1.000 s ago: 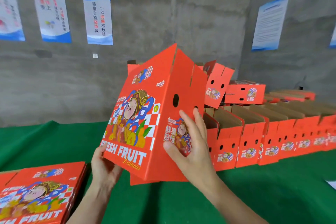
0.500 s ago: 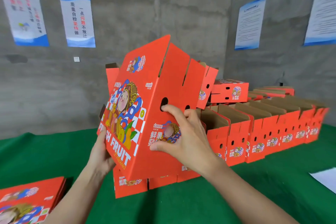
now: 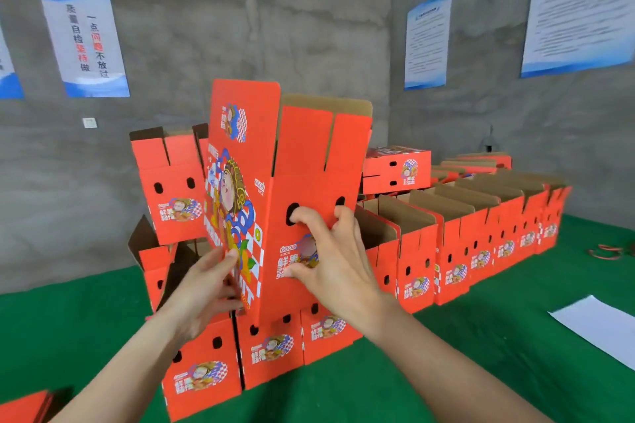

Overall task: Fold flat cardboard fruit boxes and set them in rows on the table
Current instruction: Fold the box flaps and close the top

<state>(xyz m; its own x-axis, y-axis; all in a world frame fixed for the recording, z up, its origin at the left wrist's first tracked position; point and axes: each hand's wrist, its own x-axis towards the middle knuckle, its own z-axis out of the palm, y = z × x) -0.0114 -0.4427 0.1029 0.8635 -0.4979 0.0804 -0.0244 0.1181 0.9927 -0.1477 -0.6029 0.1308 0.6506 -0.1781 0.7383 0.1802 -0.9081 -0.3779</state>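
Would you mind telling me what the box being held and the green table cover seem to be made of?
Held box: cardboard, likely corrugated; smooth red print outside, raw brown inside at the top flaps. Green table cover: probably felt-like cloth; matte, no sheen.

I find bare green table (image 3: 515, 336) open in front of the box row (image 3: 457, 261); the raised box (image 3: 309, 154) blocks centre, stacked boxes (image 3: 171, 189) crowd left, a white sheet (image 3: 598, 326) lies right.

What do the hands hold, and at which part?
One red box: right hand grips its side panel, a finger at a hole; left hand presses its printed face.
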